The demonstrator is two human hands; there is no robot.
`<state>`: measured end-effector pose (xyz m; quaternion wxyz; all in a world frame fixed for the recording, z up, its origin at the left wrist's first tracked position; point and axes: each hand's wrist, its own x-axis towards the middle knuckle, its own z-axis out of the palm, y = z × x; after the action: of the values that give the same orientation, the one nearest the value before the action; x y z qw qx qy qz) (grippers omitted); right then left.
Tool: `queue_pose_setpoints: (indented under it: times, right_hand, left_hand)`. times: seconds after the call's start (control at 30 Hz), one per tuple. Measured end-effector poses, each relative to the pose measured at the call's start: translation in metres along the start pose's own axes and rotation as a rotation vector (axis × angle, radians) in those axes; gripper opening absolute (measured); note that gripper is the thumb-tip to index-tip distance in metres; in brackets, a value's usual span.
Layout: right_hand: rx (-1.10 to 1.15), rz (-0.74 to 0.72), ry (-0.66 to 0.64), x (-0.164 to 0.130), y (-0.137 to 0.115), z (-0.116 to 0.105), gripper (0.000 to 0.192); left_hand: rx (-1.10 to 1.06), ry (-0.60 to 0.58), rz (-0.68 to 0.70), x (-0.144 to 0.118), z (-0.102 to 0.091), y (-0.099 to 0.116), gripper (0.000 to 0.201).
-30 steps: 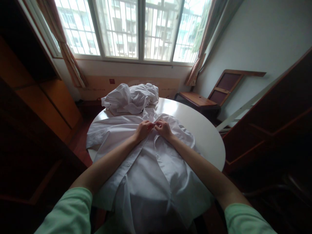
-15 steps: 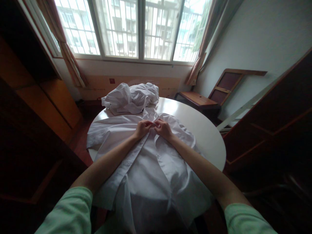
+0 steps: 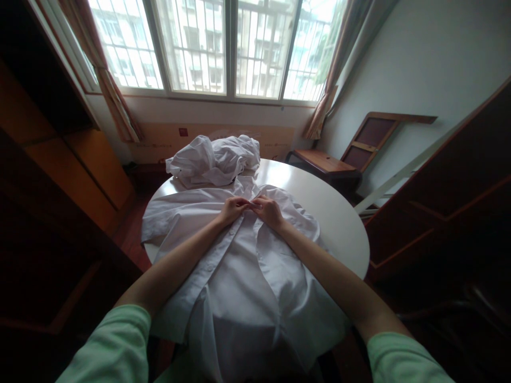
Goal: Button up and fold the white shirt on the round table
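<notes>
A white button-up shirt (image 3: 239, 276) lies spread over a round white table, its collar toward the window and its lower part hanging over the near edge. Below the collar, my left hand (image 3: 234, 209) pinches one front edge of the shirt. My right hand (image 3: 268, 210) meets it there, fingers closed on the other front edge. The fingertips of both hands touch or nearly touch, and they hide the bit of cloth or button between them. Lower down, the two front edges lie apart, with small buttons along the left one.
A crumpled heap of white cloth (image 3: 215, 159) sits at the far side of the round table (image 3: 343, 223). Beyond it is a barred window with curtains (image 3: 115, 106). A wooden chair (image 3: 325, 159) stands by the right wall, and cabinets (image 3: 80, 170) flank the left.
Almost nothing has moved. My fingers have shifted slightly at the front edges, the right hand's fingertips coming a little over toward the left ones.
</notes>
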<state>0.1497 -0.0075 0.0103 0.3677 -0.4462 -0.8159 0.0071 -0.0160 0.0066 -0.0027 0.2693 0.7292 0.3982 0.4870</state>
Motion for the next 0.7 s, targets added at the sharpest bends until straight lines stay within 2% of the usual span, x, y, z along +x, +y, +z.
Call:
queue_pose_setpoints:
  times: [0.17, 0.27, 0.4, 0.47, 0.53, 0.6, 0.7]
  right_hand:
    - [-0.011, -0.007, 0.024, 0.0, -0.003, 0.0, 0.008]
    - [0.027, -0.028, 0.048, 0.001, -0.003, 0.0, 0.008]
    - [0.059, -0.044, 0.078, 0.001, -0.001, 0.0, 0.009]
    - [0.073, -0.049, 0.08, 0.001, 0.0, 0.001, 0.011]
    - [0.083, -0.053, 0.077, 0.001, 0.0, 0.001, 0.011]
    - [0.086, -0.056, 0.076, 0.001, 0.0, 0.001, 0.011]
    - [0.086, -0.054, 0.072, 0.001, -0.002, 0.001, 0.009]
  left_hand:
    - [0.002, -0.005, -0.022, 0.0, -0.001, 0.005, 0.021]
    - [0.085, 0.049, -0.003, -0.001, 0.0, 0.01, 0.021]
    - [0.246, 0.125, 0.162, -0.003, 0.001, 0.017, 0.009]
    - [0.304, 0.102, 0.271, -0.004, 0.001, 0.018, 0.014]
    - [0.35, 0.069, 0.34, -0.005, 0.002, 0.019, 0.011]
    - [0.382, 0.053, 0.353, -0.005, 0.002, 0.018, 0.005]
    - [0.406, 0.05, 0.315, -0.004, 0.002, 0.018, 0.007]
